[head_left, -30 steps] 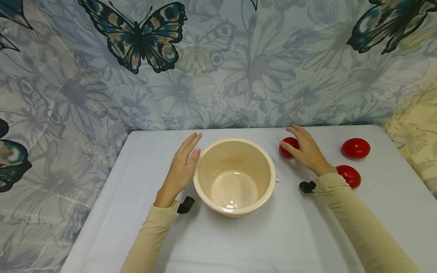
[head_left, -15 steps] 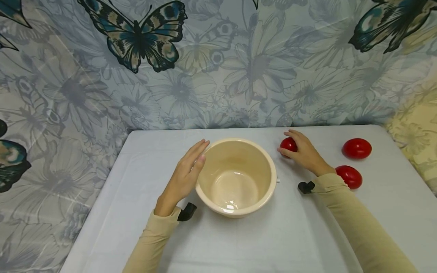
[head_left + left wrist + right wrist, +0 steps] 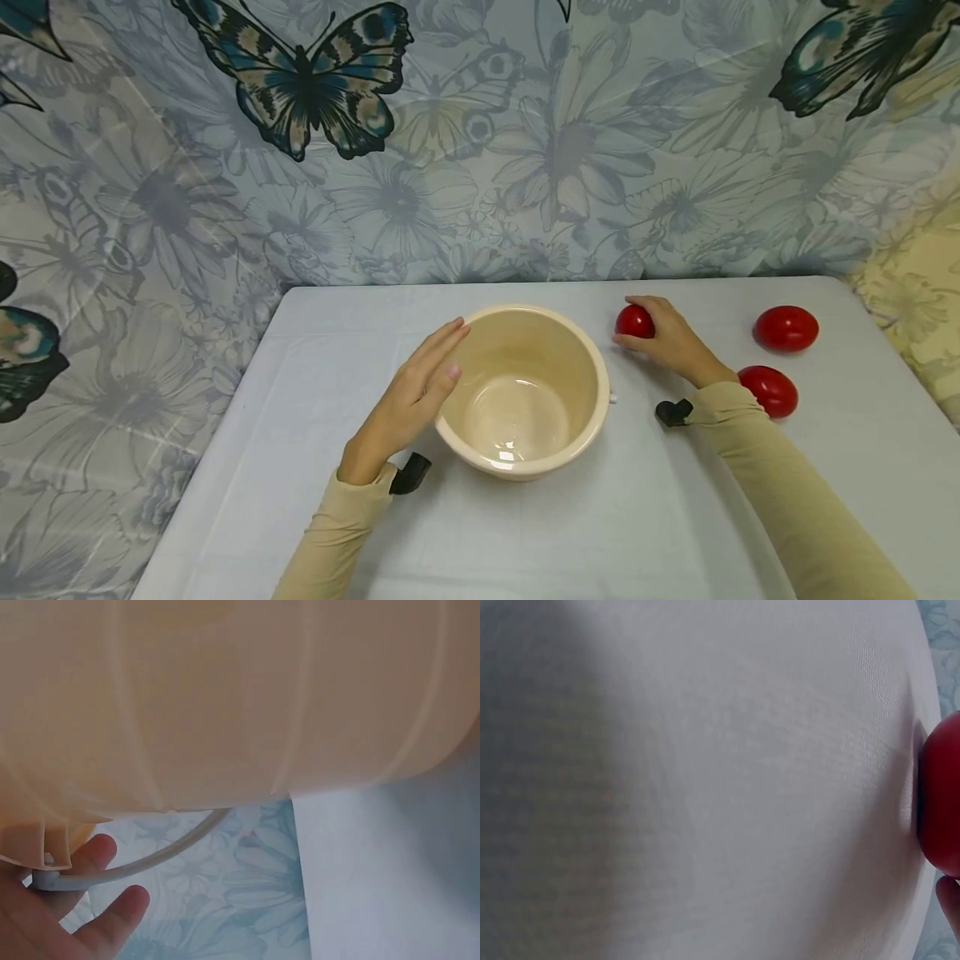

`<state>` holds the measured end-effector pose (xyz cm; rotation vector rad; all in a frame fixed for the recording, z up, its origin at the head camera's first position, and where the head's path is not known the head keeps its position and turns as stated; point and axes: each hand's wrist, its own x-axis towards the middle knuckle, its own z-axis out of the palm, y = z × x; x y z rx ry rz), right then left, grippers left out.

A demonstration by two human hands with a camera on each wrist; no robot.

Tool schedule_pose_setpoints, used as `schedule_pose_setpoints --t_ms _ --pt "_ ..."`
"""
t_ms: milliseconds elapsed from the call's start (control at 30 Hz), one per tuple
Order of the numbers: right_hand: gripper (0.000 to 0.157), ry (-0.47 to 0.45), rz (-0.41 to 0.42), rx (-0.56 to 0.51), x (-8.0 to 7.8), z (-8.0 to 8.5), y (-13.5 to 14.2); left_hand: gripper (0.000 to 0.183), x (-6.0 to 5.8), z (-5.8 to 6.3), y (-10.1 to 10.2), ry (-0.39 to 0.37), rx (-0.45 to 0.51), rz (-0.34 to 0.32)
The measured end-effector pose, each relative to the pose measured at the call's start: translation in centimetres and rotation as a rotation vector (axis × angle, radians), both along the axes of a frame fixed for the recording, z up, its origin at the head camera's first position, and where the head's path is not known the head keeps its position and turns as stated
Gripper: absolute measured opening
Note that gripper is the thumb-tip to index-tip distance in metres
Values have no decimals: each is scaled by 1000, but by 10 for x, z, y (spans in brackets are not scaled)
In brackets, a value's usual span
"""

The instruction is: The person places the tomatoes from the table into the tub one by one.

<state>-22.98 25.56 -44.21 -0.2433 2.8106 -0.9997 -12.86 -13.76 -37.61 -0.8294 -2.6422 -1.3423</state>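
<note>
A cream plastic bucket [image 3: 522, 400] stands upright in the middle of the table, its inside bare. The left hand [image 3: 403, 398] lies along the bucket's left rim with straight fingers. In the left wrist view, the ribbed wall and a grey curved handle [image 3: 150, 862] show, with fingertips [image 3: 127, 906] beside the handle. To the right of the bucket, the right hand [image 3: 672, 336] grips a glossy red ball [image 3: 634, 321] between thumb and fingers; the ball appears to rest on the table. The right wrist view shows only part of the ball [image 3: 943, 795] and one fingertip at its edge.
Two more glossy red balls are on the right: one ball [image 3: 786, 328] near the back corner, another [image 3: 771, 391] partly hidden by the right sleeve. A white cloth covers the table [image 3: 585, 533]. A patterned fabric wall [image 3: 480, 208] stands along the back edge.
The left hand has shifted right and slightly toward me, onto the bucket's rim. The right hand's thumb and fingers have closed around the red ball. The bucket has slid very slightly right.
</note>
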Motion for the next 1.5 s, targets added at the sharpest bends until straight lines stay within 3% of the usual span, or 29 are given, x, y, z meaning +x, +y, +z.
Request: schedule_pose_setpoints --t_ms 233,667,1167,1500 --pt "79 -12 -9 12 -3 0 1 49 -1 -6 -2 26 3 -29" --pt "80 -18 -10 26 -3 -1 -1 58 -1 -15 -2 60 53 3" --pt "78 51 -20 23 0 -1 -1 59 -2 -15 0 32 95 1" --pt "77 137 -65 -43 7 5 3 59 -3 -14 -5 -2 114 -58"
